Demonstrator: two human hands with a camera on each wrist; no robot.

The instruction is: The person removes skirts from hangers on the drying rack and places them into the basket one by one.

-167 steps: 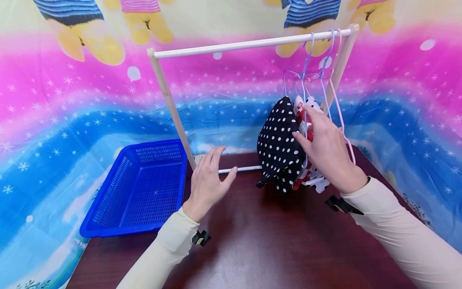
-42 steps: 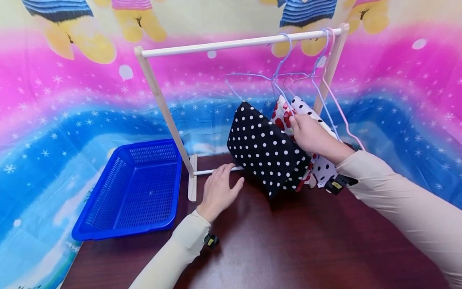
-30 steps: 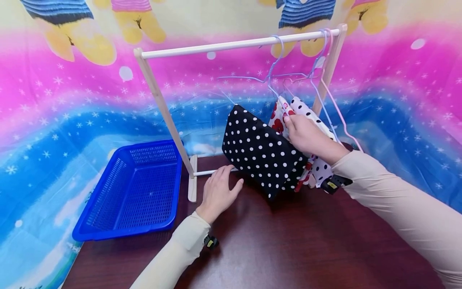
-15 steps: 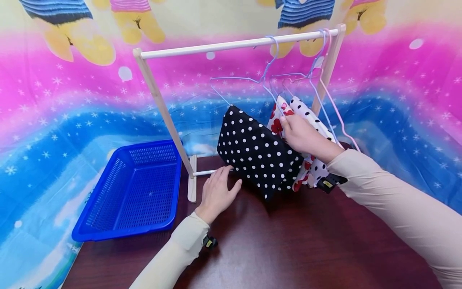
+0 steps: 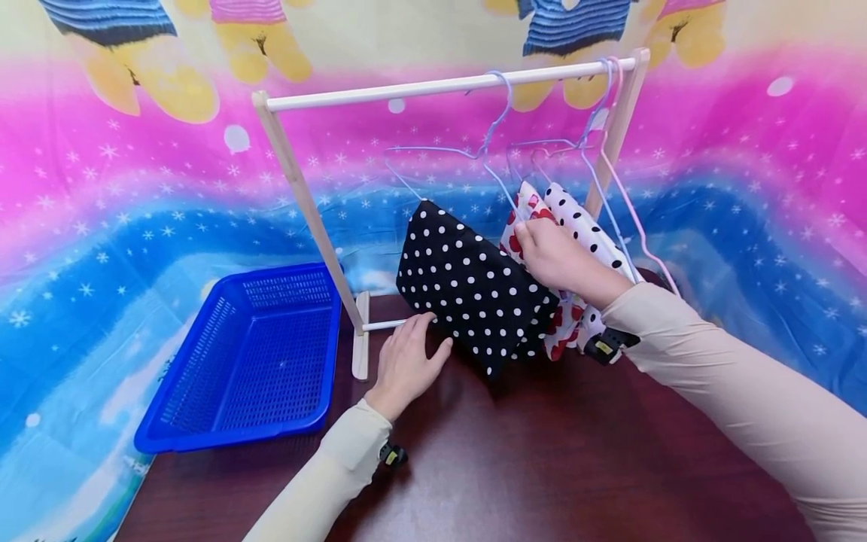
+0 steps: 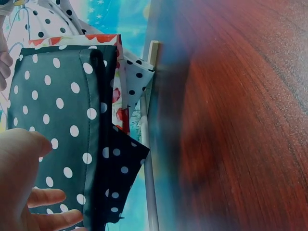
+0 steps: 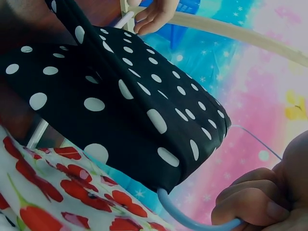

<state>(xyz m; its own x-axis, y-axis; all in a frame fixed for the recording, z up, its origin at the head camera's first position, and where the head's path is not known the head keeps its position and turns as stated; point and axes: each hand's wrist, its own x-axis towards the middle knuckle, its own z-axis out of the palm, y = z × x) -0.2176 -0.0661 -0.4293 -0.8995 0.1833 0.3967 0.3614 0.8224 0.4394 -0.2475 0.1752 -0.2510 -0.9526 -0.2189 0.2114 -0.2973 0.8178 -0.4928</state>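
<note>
The blue wire hanger (image 5: 484, 154) is gripped by the right hand (image 5: 558, 256), the nearer of 2; left of that hand the black polka-dot cloth (image 5: 467, 282) is hung, long axis slanting away leftward. The left hand (image 5: 409, 365) is held spread just beside the cloth, above the wood-grain tabletop (image 5: 535, 459), a blue basket (image 5: 332, 354) placed leftward.

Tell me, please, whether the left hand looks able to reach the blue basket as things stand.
Probably yes: the left hand appears to hold nothing, and the blue basket stands to its left; the rack's foot lies partly between them, but the way round its near end looks free.
</note>
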